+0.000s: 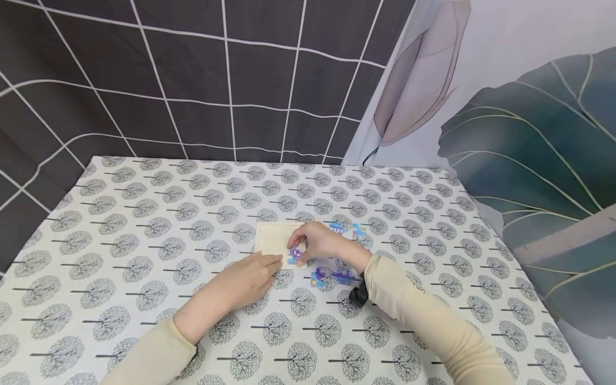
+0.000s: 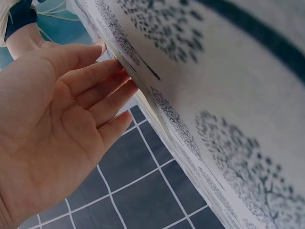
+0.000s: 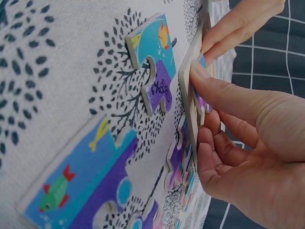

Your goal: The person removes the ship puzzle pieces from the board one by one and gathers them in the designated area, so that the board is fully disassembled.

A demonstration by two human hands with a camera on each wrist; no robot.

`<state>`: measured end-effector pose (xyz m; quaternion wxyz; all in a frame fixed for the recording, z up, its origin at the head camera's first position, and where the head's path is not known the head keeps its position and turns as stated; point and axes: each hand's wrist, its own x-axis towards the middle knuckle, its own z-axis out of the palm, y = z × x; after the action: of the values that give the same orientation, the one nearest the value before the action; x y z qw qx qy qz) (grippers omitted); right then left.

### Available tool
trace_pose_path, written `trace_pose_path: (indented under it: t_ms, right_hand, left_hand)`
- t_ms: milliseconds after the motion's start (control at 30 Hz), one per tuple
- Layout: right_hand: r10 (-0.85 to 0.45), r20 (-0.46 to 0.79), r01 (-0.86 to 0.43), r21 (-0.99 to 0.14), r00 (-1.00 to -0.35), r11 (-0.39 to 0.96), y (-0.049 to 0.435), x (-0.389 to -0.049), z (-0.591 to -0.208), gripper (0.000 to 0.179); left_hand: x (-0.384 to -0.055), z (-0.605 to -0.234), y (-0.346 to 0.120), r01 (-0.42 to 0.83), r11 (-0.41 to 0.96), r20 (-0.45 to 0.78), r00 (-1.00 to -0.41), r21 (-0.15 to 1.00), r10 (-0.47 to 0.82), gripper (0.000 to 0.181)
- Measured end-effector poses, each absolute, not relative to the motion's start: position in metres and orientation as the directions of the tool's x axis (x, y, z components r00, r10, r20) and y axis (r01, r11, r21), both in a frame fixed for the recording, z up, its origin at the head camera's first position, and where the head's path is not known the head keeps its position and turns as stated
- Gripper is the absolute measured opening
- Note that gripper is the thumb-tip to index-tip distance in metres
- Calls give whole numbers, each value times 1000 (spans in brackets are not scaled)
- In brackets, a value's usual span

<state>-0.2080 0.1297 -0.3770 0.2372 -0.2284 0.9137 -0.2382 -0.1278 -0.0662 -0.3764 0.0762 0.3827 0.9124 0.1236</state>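
Observation:
A pale wooden puzzle tray (image 1: 270, 234) lies on the table in the head view. My right hand (image 1: 318, 241) pinches a purple and blue jigsaw piece (image 1: 294, 256) between thumb and fingers, over the tray's lower right corner. In the right wrist view the thumb covers part of that piece (image 3: 202, 61). Extended fingertips of my left hand (image 1: 250, 278) rest at the tray's near edge, beside the held piece. The left wrist view shows this hand (image 2: 62, 114) with loosely bent fingers touching the tray's thin edge.
Loose jigsaw pieces lie right of the tray: a blue and purple one with an orange fish (image 3: 162, 40), one with a green fish (image 3: 59, 183), and two farther back, a blue one (image 1: 337, 228) and another blue one (image 1: 359, 230). A tree-patterned cloth (image 1: 159, 289) covers the table.

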Motion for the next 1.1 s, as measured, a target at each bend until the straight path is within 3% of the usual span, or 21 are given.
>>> trace_pose_path:
  t_ms: [300, 500, 767, 1100]
  right_hand:
    - [-594, -275, -389, -541, -756, 746, 134, -207, -380, 35]
    - [-679, -189, -491, -559, -709, 668, 143, -200, -384, 33]
    - [-710, -129, -529, -578, -693, 621, 146, -195, -387, 36]
    - [-758, 1, -615, -585, -652, 529, 155, -191, -383, 20]
  left_hand:
    - [-126, -375, -66, 679, 689, -101, -690, 252, 717, 40]
    - [-127, -374, -66, 645, 709, -171, -693, 287, 700, 42]
    - [-128, -374, -68, 614, 718, -199, -698, 328, 688, 45]
    - [-129, -373, -69, 570, 736, -223, -714, 365, 663, 46]
